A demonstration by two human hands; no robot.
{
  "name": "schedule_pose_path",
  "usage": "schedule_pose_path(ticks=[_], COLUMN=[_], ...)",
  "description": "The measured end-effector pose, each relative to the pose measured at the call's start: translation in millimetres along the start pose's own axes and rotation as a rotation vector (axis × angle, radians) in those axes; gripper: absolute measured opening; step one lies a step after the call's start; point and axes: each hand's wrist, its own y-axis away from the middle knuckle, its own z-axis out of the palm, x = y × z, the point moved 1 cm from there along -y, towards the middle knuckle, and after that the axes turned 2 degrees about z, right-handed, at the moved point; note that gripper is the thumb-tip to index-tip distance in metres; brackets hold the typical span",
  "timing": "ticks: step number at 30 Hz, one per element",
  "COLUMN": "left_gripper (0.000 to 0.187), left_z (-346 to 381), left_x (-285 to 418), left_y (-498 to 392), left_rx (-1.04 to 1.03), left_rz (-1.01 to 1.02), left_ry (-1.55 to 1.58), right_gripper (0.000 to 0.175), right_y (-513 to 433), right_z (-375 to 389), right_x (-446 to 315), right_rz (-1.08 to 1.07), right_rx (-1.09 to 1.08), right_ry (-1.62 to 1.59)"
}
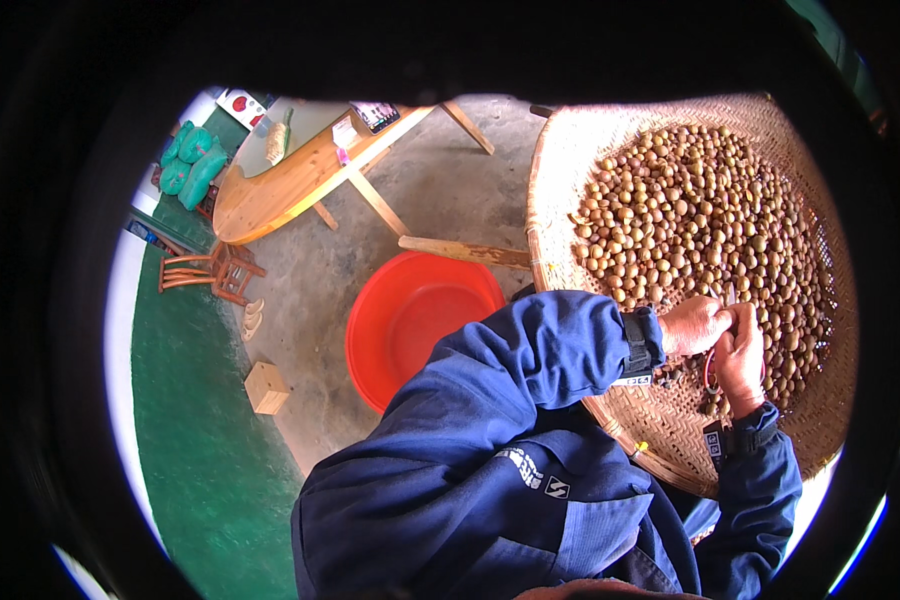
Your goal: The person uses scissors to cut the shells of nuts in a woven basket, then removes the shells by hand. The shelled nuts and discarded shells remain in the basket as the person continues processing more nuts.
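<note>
A wide woven bamboo basket holds a large heap of small round brown fruits or nuts. Both of my hands meet above the near part of the heap. My right hand grips a pair of scissors; a reddish handle loop shows beside the palm, and a pale pointed blade extends past the fingers. My left hand touches the right fingertips, its own fingers curled in. Whether something small sits between the left fingers is hidden. Small dark bits lie on the weave below the hands.
A red plastic tub stands on the concrete floor left of the basket, beside a wooden plank. Farther off are a wooden table, a wooden chair, pale slippers, a wooden box and green bags.
</note>
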Motion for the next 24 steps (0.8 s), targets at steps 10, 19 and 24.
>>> schedule_pose_path(ticks=[10,19,24], left_gripper=[0.015,0.028,0.028], left_z=[-4,-3,-11], left_x=[2,-11,-4], left_y=[-2,-4,-5], left_rx=[-0.037,-0.054,-0.057], left_rz=[-0.029,-0.214,-0.222], left_ry=[0.023,0.17,0.256], right_gripper=[0.024,0.024,0.019], right_y=[0,-5,-4], right_z=[2,-3,-9], right_x=[2,19,17], right_rz=[0.057,0.237,0.317], right_rx=[-0.032,-0.231,-0.288], right_ry=[0.029,-0.374,-0.452])
